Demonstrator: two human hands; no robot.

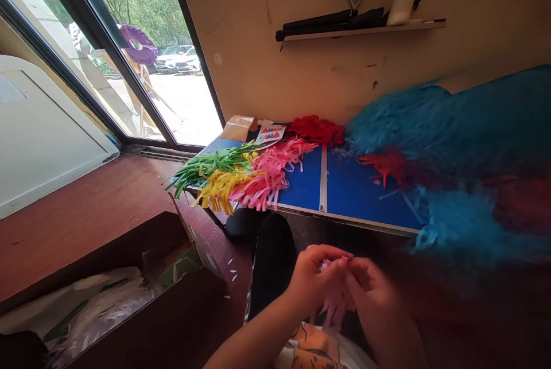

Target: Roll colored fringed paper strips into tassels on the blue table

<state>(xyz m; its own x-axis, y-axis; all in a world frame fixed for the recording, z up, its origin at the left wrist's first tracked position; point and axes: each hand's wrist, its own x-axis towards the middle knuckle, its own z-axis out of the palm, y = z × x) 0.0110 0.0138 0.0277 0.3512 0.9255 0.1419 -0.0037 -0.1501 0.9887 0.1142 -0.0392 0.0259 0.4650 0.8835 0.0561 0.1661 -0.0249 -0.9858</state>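
Note:
Low in the view, above my lap, my left hand (316, 277) and my right hand (372, 286) meet at the fingertips. Both are closed on a pale pink paper tassel (333, 306), whose cut strips hang down between them. The pinched top of the tassel is mostly covered by my fingers. Ahead on the blue folding table (301, 185) lie fringed paper bunches: green (215, 165), yellow (219, 188), pink (275, 168) and red (316, 128).
Blue fringe (430, 122) heaps over the table's right side, blurred. An open cardboard box (172, 294) with plastic-wrapped material stands at lower left. A printed card (271, 134) and a brown packet (239, 127) lie at the table's back. A wall shelf (365, 29) holds a white bottle (402, 2).

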